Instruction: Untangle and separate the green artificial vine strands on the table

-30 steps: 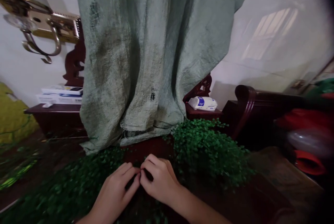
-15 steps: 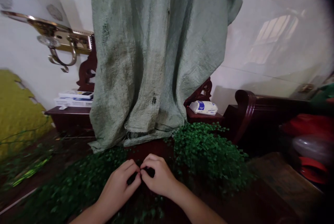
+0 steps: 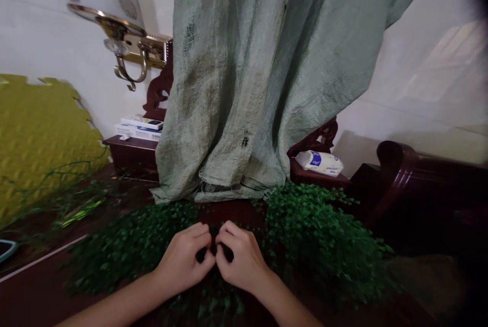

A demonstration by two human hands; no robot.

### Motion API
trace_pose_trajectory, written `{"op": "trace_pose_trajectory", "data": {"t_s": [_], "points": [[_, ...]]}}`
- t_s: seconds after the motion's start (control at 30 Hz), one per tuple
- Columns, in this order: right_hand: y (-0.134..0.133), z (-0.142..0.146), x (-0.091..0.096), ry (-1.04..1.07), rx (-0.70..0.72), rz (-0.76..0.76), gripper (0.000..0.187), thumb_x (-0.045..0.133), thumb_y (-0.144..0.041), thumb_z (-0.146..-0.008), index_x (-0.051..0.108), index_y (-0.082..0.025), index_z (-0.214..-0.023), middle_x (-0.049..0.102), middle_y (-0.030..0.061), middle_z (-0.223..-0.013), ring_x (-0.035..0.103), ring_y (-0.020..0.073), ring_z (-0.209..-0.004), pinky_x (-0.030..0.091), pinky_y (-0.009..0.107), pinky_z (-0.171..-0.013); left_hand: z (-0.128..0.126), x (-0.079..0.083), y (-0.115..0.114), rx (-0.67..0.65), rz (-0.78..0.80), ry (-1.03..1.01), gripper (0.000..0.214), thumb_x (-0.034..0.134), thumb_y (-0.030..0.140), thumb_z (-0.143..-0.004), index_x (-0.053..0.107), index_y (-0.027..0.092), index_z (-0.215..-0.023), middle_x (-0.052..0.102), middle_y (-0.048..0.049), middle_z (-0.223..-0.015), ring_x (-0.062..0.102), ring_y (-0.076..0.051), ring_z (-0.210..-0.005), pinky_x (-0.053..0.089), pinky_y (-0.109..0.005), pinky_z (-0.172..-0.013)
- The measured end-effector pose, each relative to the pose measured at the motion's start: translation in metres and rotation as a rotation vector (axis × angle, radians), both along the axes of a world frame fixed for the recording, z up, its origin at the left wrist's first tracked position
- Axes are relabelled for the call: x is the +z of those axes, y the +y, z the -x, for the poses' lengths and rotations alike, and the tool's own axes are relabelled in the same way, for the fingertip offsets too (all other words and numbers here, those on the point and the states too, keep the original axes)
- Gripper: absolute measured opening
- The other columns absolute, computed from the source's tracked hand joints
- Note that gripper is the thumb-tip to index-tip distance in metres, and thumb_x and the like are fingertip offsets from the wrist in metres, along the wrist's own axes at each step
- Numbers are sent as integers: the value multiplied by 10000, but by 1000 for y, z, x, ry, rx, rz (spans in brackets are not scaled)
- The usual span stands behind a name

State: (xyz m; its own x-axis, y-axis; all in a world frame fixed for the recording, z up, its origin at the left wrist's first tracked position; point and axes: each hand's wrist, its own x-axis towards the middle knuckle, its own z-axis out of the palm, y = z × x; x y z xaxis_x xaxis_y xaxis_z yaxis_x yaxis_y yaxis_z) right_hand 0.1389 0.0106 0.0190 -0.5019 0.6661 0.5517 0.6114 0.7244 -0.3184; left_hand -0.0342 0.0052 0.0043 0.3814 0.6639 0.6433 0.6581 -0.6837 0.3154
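Observation:
Side by side above the dark red table, my left hand (image 3: 188,256) and my right hand (image 3: 241,257) each have thumb and fingertips pinched together. Only a narrow gap parts them, and whatever they pinch is too small or dark to make out. Beyond the left hand spreads a pile of green leafy plastic sprigs (image 3: 125,245). A second green leafy pile (image 3: 316,230) lies to the right of my right hand. Some loose green leaves (image 3: 217,304) rest below both hands.
A grey-green woven sack (image 3: 247,88) hangs behind the table. On the right ledge lies a tissue pack (image 3: 324,162); boxes (image 3: 139,131) sit on the left one. A yellow foam mat (image 3: 41,134) leans at the left, below a wall lamp (image 3: 125,37).
The view has swung to the left, so things appear further right. My hands, whose fingertips met before, are now slightly apart, both still pinched.

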Motion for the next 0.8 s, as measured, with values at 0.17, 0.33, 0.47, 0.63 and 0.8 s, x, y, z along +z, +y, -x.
{"op": "trace_pose_trajectory", "data": {"t_s": [0.17, 0.33, 0.47, 0.63, 0.8], "points": [[2, 0, 3, 19, -34, -135, 192, 491, -133, -823, 661, -192, -889, 609, 32, -809, 589, 143, -680, 472, 250, -661, 3, -1, 4, 60, 118, -111, 170, 459, 140, -795, 513, 191, -642, 536, -11, -658, 561, -168, -654, 428, -251, -588], [2, 1, 0, -25, -19, -115, 242, 447, -114, -881, 657, -194, -970, 632, 47, -858, 607, 156, -712, 487, 261, -680, 3, -3, 5, -5, 214, -152, 196, 449, 190, -880, 575, 184, -730, 562, -19, -732, 583, -163, -695, 454, -253, -624], [3, 1, -4, -50, 3, -89, 268, 419, -92, -885, 641, -187, -1002, 637, 55, -894, 616, 167, -735, 494, 272, -697, 2, -5, 5, -23, 237, -181, 183, 452, 198, -895, 591, 185, -778, 571, -20, -761, 590, -164, -724, 461, -256, -650], [3, 1, -4, -40, -7, -115, 222, 450, -115, -880, 639, -197, -962, 633, 49, -901, 613, 166, -723, 493, 272, -679, 3, -9, 6, -50, 277, -200, 179, 459, 223, -910, 605, 187, -813, 585, -23, -797, 594, -163, -753, 460, -256, -674], [4, 1, -4, 9, -17, -171, 222, 472, -119, -865, 642, -189, -989, 626, 60, -933, 618, 161, -720, 497, 266, -668, 3, -8, 7, -55, 308, -207, 190, 452, 249, -925, 598, 188, -822, 582, -26, -808, 590, -170, -768, 454, -267, -690]]}}
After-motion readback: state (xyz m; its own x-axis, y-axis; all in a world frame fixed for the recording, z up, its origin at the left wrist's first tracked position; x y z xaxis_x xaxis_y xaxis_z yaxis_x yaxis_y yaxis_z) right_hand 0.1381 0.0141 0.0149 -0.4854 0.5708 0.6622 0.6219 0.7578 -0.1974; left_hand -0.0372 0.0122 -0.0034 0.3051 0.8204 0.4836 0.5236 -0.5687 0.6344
